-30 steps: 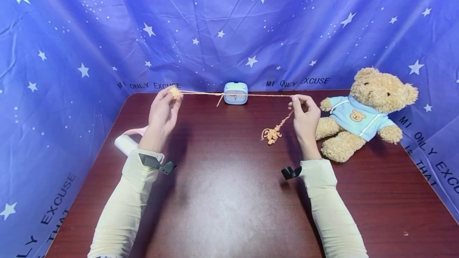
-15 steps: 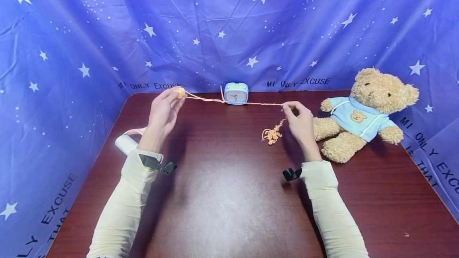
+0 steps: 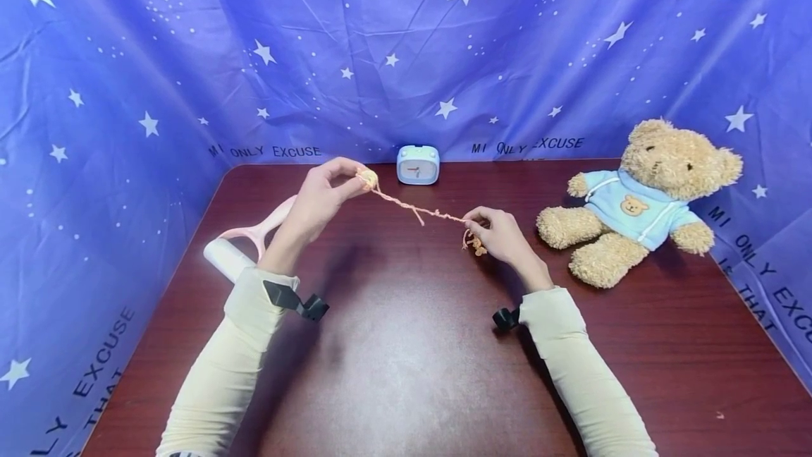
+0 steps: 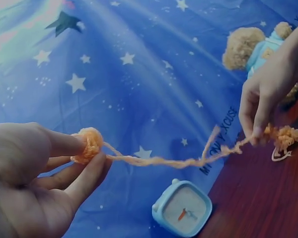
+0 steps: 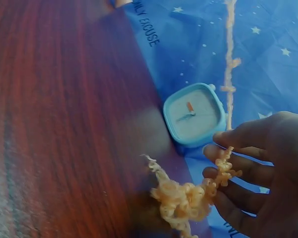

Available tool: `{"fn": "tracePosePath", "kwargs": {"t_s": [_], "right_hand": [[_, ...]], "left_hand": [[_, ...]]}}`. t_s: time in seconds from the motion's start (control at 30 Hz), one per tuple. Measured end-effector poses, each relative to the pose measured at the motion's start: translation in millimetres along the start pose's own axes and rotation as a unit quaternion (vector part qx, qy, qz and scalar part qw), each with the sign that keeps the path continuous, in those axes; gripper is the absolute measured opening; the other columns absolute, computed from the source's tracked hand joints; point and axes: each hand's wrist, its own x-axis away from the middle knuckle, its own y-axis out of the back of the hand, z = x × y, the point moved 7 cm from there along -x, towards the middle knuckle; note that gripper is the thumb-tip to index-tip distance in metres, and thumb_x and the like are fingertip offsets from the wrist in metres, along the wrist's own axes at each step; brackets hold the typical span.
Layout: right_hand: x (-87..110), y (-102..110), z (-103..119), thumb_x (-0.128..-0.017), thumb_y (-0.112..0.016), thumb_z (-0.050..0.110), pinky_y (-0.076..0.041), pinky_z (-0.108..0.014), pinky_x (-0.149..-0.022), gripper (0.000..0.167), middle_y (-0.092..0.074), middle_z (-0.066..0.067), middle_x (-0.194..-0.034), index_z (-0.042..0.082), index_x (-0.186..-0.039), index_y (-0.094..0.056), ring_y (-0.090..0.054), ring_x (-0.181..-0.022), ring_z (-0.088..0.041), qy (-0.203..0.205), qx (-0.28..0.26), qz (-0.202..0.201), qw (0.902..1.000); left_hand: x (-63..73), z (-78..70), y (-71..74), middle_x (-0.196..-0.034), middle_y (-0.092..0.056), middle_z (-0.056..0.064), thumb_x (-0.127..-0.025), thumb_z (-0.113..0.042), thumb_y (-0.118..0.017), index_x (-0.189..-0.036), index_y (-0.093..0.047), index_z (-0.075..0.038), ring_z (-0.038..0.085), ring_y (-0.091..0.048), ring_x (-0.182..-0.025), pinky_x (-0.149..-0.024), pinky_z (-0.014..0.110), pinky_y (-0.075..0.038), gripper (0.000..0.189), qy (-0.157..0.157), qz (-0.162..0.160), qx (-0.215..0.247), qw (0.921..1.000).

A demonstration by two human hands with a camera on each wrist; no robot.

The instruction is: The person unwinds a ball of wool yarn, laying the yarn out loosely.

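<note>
Sleeves [image 3: 216, 365]: pale, reaching both wrists, with a black wrist mount [image 3: 314, 307] at each cuff.
Tabletop [image 3: 406, 386]: dark reddish wood grain, running beneath both arms.
Right hand [image 3: 504, 235]: grasping; we see the thumb and fingers pinch the orange yarn strand [image 4: 188, 162] just above its frizzy end.
Curly clump [image 5: 181, 198]: that frizzy end, trailing past the right hand; it appears to lie on the tabletop.
Strand span: in the air between the hands, sloping down toward the right one, with a short tail [image 4: 211, 142] poking out partway along; whether a knot sits there we cannot tell.
Left hand [image 3: 317, 196]: grasping too, its thumb and fingers pinching a small yarn bundle [image 4: 89, 144].
Just changed: the hands have come closer together, the right one lower, and the strand, nearly straight half a second ago, now bends.
Meaning: we judge that the pull has eased, leaving slack to work with while neither end is loose.
Roller [image 3: 228, 259]: white with a pink handle, beyond the left cuff.
Teddy bear [image 3: 634, 203]: seated to the right, in a blue top.
Clock [image 3: 418, 165]: light blue, at the tabletop's far edge.
Backdrop [image 3: 355, 20]: blue, starry, behind everything.
</note>
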Motion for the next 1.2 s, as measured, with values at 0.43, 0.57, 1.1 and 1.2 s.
{"fn": "tracePosePath", "kwargs": {"t_s": [0.43,0.57,1.1,1.2], "right_hand": [[1.7,-14.8,13.4,-0.093,-0.055,0.003,-0.050,-0.026,-0.042,0.024,-0.068,-0.018,-0.101,0.004,-0.115,-0.064,-0.060,-0.058,-0.032,-0.021,-0.067,0.076,0.9946],[-0.6,-15.8,21.4,-0.092,-0.057,0.004,-0.052,-0.027,-0.056,0.023,-0.068,-0.014,-0.105,0.005,-0.114,-0.066,-0.063,-0.067,-0.024,0.002,-0.042,0.063,0.9972],[-12.6,-11.0,69.0,-0.094,-0.060,0.019,-0.049,-0.041,-0.079,0.016,-0.070,-0.006,-0.101,0.010,-0.103,-0.070,-0.061,-0.090,-0.024,0.104,-0.060,-0.056,0.9912],[-14.8,-17.1,70.6,-0.097,-0.056,0.021,-0.050,-0.037,-0.076,0.019,-0.070,-0.006,-0.095,0.012,-0.104,-0.070,-0.060,-0.083,-0.020,0.090,-0.069,-0.021,0.9933]], "left_hand": [[2.1,-6.6,-16.4,-0.092,-0.069,0.000,-0.089,-0.003,-0.064,-0.105,-0.063,0.003,0.009,-0.066,-0.085,-0.082,0.023,-0.056,0.017,-0.015,0.031,-0.073,0.9967],[2.5,-8.5,-20.6,-0.094,-0.068,0.003,-0.089,-0.002,-0.063,-0.106,-0.063,0.004,0.008,-0.065,-0.084,-0.080,0.022,-0.056,0.018,-0.016,0.035,-0.076,0.9963],[1.5,-11.0,-28.2,-0.096,-0.069,0.007,-0.090,-0.006,-0.064,-0.104,-0.064,0.001,0.010,-0.065,-0.084,-0.080,0.022,-0.055,0.015,-0.031,0.049,-0.098,0.9934],[1.2,-10.4,-26.9,-0.096,-0.069,0.007,-0.089,-0.005,-0.064,-0.104,-0.064,0.001,0.009,-0.064,-0.083,-0.077,0.021,-0.054,0.016,-0.026,0.041,-0.106,0.9932]]}}
